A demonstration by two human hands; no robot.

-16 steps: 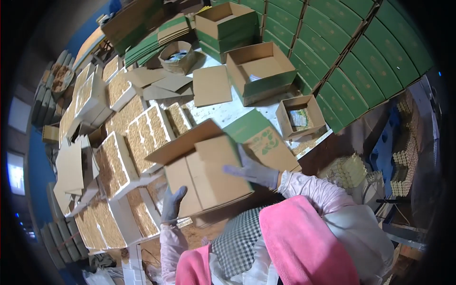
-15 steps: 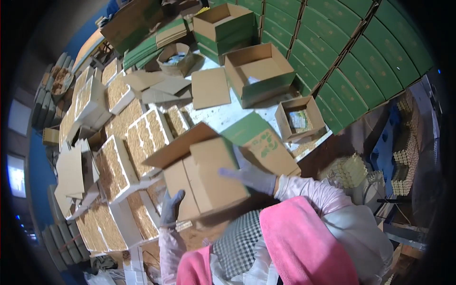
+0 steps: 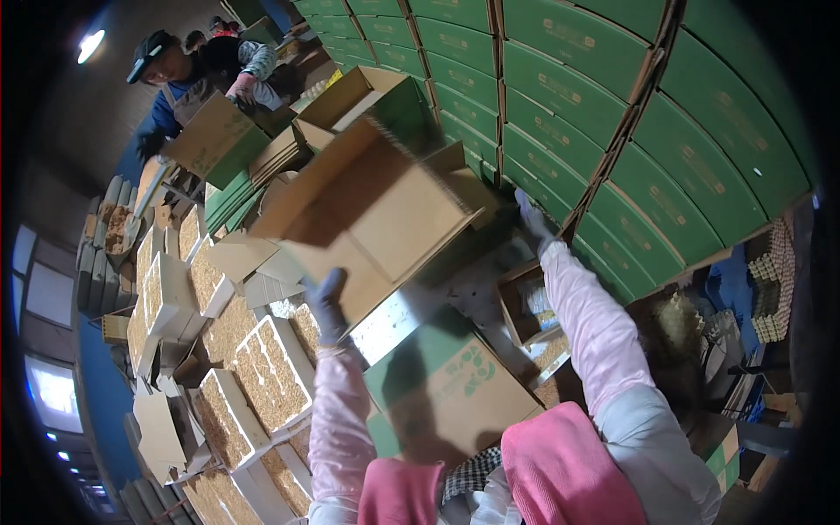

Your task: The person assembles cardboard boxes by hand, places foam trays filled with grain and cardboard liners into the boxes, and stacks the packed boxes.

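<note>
A large open cardboard box (image 3: 398, 232), brown inside, is held tilted over the work surface. My left hand (image 3: 329, 306), in a grey glove, grips its near left edge with the thumb up. My right hand (image 3: 532, 220), also gloved, is stretched out beyond the box's right side, next to the stack of green boxes, fingers extended and apparently touching nothing. Below, a folded green and brown carton (image 3: 455, 385) with a printed pattern lies close to my body. Partly behind my right forearm stands a small open box (image 3: 522, 306) with packets inside.
Green boxes (image 3: 560, 105) form a tall wall at the right. White trays (image 3: 271, 376) filled with tan grains cover the left side. Flattened green cartons (image 3: 232, 206) lie farther back, where co-workers (image 3: 175, 83) stand. Egg trays (image 3: 774, 280) are stacked at far right.
The open box has moved up and away from my body, with my left hand on it. My right hand has left the box and reached farther out. Co-workers have come into view.
</note>
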